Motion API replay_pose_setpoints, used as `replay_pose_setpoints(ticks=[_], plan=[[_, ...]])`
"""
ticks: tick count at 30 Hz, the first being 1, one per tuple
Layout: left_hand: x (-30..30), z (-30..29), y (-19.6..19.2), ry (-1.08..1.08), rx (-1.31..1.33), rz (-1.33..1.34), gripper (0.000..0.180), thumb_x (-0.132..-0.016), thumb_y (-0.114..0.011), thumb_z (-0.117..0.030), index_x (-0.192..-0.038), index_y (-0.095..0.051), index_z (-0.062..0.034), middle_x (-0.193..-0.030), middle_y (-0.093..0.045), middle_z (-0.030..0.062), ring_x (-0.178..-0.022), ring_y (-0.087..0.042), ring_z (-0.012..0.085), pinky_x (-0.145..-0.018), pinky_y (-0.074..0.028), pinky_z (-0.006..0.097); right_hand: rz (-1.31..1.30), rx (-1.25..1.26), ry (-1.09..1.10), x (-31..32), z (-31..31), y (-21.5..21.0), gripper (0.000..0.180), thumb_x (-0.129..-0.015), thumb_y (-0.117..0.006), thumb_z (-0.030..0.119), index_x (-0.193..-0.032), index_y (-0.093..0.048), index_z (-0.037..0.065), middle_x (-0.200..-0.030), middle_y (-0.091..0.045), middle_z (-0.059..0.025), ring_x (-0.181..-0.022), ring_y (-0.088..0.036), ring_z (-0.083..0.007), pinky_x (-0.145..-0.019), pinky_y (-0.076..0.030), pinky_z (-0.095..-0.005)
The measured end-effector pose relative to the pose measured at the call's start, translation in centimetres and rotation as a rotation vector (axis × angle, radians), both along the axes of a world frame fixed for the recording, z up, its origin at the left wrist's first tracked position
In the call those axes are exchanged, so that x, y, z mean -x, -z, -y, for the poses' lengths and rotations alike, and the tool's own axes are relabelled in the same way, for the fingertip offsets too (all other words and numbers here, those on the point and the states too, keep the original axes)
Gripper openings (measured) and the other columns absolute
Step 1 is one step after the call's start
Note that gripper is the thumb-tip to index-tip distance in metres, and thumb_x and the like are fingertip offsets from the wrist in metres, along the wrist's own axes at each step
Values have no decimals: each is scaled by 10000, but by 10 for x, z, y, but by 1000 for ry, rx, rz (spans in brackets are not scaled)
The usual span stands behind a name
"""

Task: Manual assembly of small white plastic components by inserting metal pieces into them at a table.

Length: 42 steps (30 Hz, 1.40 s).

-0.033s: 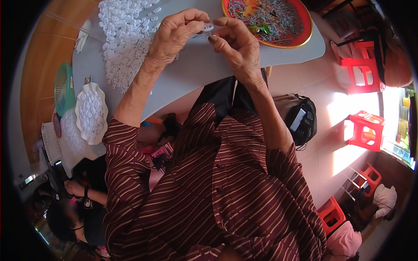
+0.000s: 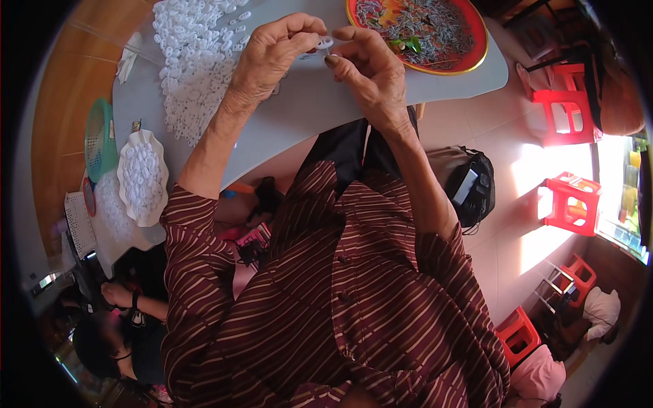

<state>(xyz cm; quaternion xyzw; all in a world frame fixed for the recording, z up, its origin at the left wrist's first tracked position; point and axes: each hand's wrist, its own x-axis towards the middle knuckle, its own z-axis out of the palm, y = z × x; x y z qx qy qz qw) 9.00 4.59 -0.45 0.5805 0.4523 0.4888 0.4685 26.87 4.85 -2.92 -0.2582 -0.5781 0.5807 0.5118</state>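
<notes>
A small white oval plastic piece (image 2: 324, 43) is pinched between the thumb and fingertips of my left hand (image 2: 275, 51). My right hand (image 2: 373, 75) is held close against its other side, the thumb and fingers drawn together. Something thin shows at those fingertips, too small to make out. Both hands are raised above the near edge of the grey table (image 2: 269, 139). Left of them lies a big heap of similar white plastic pieces (image 2: 194, 61). On the right stands a round red tray with a gold rim (image 2: 435, 71), holding many small grey metal pieces (image 2: 435, 30).
At the left, a white scalloped dish (image 2: 163, 194) holds more white pieces, beside a green basket (image 2: 101, 139). A person in dark clothing (image 2: 146, 347) sits at lower left. Red stools (image 2: 575, 204) stand on the floor at right; a black bag (image 2: 476, 190) lies near my legs.
</notes>
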Motion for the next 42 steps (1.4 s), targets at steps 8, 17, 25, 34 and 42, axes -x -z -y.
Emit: replay_pose_setpoints(ticks=[8, 17, 25, 34, 42], plan=[[-10, 6, -1, -38, -34, 32, 169, -869, -580, -103, -991, -630, 3, -841, -602, -19, -798, -535, 48, -732, -438, 188, 45, -17, 43, 0, 1, -1, 345, -823, -646, 41, -1138, -517, -14, -820, -604, -22, -723, -549, -73, -672, -462, -203], [-6, 13, 1, -30, -52, -185, 236, -892, -575, -129, -1076, -608, 14, -917, -607, -10, -843, -547, 56, -775, -447, 193, 35, -44, 56, 1, 2, 2, 263, -822, -626, 24, -1079, -576, -6, -845, -597, -27, -736, -564, -81, -690, -474, -214], [-20, 22, 0, -114, -135, -292, 239, -928, -538, -218, -890, -565, 17, -648, -519, 25, -597, -456, 81, -546, -403, 253, 1, -55, 52, 3, 3, 2, 257, -838, -607, 17, -1086, -564, -28, -851, -600, -35, -754, -579, -87, -697, -482, -221], [-23, 21, 8, -167, -293, -386, 222, -952, -479, -203, -882, -519, 4, -618, -455, 113, -550, -401, 163, -529, -385, 305, -62, -14, -12, 2, 1, 9, 317, -842, -641, 54, -1125, -533, -40, -853, -599, -55, -740, -588, -106, -695, -487, -223], [-23, 21, 13, -206, -310, -373, 220, -954, -481, -202, -867, -510, -3, -626, -453, 84, -574, -409, 114, -530, -386, 280, -33, -24, -17, -1, 4, 3, 336, -841, -617, 21, -1155, -510, -39, -910, -608, -78, -808, -617, -128, -765, -495, -237]])
